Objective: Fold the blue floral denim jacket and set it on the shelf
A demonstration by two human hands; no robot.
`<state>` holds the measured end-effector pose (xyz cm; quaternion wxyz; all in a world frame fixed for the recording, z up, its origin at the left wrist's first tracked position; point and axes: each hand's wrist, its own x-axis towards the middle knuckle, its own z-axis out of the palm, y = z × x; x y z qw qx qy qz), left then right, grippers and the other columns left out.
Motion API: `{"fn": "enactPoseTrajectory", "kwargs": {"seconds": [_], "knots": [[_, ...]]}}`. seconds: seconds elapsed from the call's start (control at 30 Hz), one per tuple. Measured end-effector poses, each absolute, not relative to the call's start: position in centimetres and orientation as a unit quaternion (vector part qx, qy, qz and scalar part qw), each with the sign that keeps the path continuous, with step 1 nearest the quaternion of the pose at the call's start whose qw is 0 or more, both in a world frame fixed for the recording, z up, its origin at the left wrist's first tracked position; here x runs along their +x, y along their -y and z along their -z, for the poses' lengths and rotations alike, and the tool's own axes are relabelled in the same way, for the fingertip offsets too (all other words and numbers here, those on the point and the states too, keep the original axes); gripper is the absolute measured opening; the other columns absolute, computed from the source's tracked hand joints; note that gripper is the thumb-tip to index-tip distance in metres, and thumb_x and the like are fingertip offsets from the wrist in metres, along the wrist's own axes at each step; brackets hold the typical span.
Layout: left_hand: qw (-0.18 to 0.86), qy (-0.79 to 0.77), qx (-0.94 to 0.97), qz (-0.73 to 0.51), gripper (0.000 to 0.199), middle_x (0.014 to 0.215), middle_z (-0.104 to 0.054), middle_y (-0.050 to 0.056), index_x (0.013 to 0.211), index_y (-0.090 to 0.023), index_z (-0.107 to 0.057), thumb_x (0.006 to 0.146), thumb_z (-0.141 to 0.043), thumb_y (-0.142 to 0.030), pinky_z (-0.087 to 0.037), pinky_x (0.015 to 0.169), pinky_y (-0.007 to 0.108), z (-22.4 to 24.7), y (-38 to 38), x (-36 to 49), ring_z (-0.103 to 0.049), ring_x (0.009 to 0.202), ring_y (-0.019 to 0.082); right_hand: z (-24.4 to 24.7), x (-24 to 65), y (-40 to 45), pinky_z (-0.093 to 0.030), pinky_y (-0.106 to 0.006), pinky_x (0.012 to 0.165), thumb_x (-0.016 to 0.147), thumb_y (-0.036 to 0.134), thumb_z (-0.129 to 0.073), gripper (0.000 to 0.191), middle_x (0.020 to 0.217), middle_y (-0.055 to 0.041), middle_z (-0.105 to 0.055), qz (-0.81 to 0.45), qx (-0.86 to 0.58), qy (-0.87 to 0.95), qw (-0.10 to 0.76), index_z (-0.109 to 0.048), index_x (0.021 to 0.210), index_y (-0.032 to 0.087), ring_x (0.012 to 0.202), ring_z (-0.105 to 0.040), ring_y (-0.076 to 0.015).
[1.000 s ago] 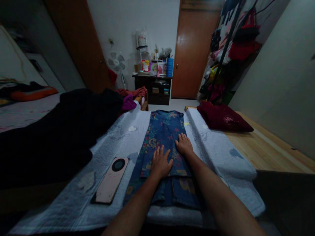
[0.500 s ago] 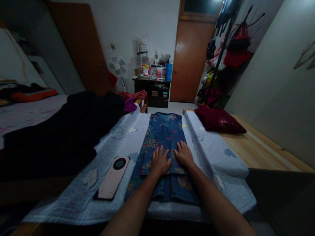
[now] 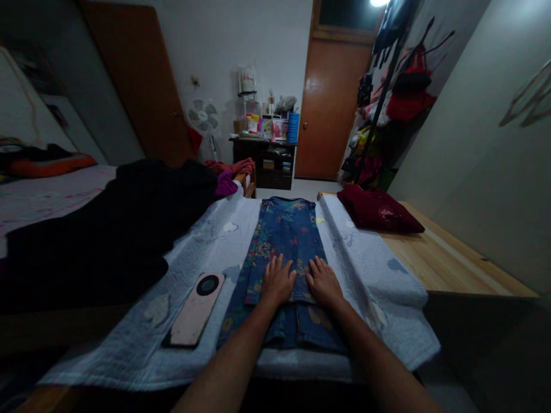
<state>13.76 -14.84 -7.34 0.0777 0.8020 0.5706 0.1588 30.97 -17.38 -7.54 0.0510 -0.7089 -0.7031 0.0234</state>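
Observation:
Blue denim trousers with a floral print (image 3: pixel 293 229) lie folded on a pale blue quilted cloth (image 3: pixel 365 258), their leg ends nearest me. My left hand (image 3: pixel 278 281) rests flat on the folded fabric, fingers stretched out. To its right, my right hand (image 3: pixel 323 281) presses flat near the trousers' right edge, with its fingers stretched forward. Neither hand grips anything. Left of the trousers lies a pink smartphone (image 3: pixel 196 315), back side up, with a round black camera ring.
Dark clothing (image 3: pixel 99 241) is heaped at the left. A folded maroon garment (image 3: pixel 381 211) sits on a wooden board (image 3: pixel 451 249) at the right. Beyond are a dark cabinet (image 3: pixel 262 163), a white fan (image 3: pixel 204 117) and a brown door (image 3: pixel 321 109); bags hang at the right.
My right hand has shifted slightly down on the trousers, while my left hand stays nearly in place. The whole view has drifted a little.

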Motion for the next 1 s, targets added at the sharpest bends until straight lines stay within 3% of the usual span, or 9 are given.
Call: {"fn": "enactPoseTrajectory", "kwargs": {"seconds": [0.1,0.23,0.37,0.57,0.8,1.0], "knots": [[0.078,-0.585,0.789,-0.170,0.048,0.153,-0.040,0.011,0.139,-0.019,-0.049,0.098,-0.033,-0.037,-0.027,0.116,0.044,7.3,14.9,13.7,-0.034,0.141,0.024,6.3,31.5,17.4,-0.027,-0.036,0.113,0.096,0.041,-0.039,0.055,0.151,-0.0154,-0.040,-0.042,-0.693,0.718,0.051,-0.048,0.141,0.012,0.139,-0.037,-0.0265],[0.083,-0.601,0.774,-0.179,0.061,0.152,-0.038,0.016,0.147,-0.009,-0.035,0.092,-0.042,-0.035,-0.025,0.117,0.044,7.4,14.9,13.8,-0.032,0.142,0.026,4.2,31.4,15.0,-0.040,-0.030,0.100,0.096,0.030,-0.036,0.041,0.125,-0.0128,-0.065,-0.106,-0.696,0.708,0.060,-0.061,0.125,0.016,0.115,-0.060,-0.0220],[0.095,-0.607,0.768,-0.181,0.067,0.152,-0.038,0.019,0.151,-0.005,-0.023,0.089,-0.039,-0.024,-0.026,0.116,0.043,7.4,14.8,13.9,-0.033,0.142,0.026,3.9,29.4,11.1,-0.029,-0.031,0.111,0.098,0.024,-0.031,0.048,0.148,-0.0097,-0.045,-0.070,-0.664,0.729,0.149,-0.042,0.144,0.014,0.137,-0.039,-0.0192],[0.094,-0.627,0.749,-0.193,0.078,0.153,-0.033,0.024,0.151,0.003,-0.009,0.080,-0.041,-0.013,-0.024,0.117,0.041,7.7,14.7,14.1,-0.028,0.144,0.025,6.5,26.3,7.7,-0.022,-0.040,0.116,0.100,0.039,-0.032,0.054,0.157,-0.0077,-0.030,-0.110,-0.629,0.761,0.115,-0.036,0.148,0.016,0.145,-0.024,-0.0223],[0.076,-0.640,0.746,-0.166,0.075,0.157,-0.028,0.017,0.151,-0.004,-0.021,0.081,-0.044,-0.019,-0.021,0.118,0.041,7.8,15.2,14.4,-0.021,0.147,0.026,7.7,26.4,5.5,-0.011,-0.039,0.119,0.098,0.050,-0.030,0.064,0.160,-0.0071,-0.021,-0.075,-0.659,0.742,0.097,-0.029,0.152,0.015,0.148,-0.014,-0.0212],[0.047,-0.618,0.775,-0.125,0.063,0.158,-0.026,0.014,0.148,-0.011,-0.036,0.088,-0.044,-0.029,-0.019,0.119,0.045,8.2,15.1,14.1,-0.020,0.147,0.028,7.7,26.8,3.7,-0.009,-0.038,0.119,0.096,0.052,-0.030,0.069,0.161,-0.0080,-0.017,-0.063,-0.668,0.733,0.114,-0.026,0.152,0.012,0.148,-0.012,-0.0212]]}}
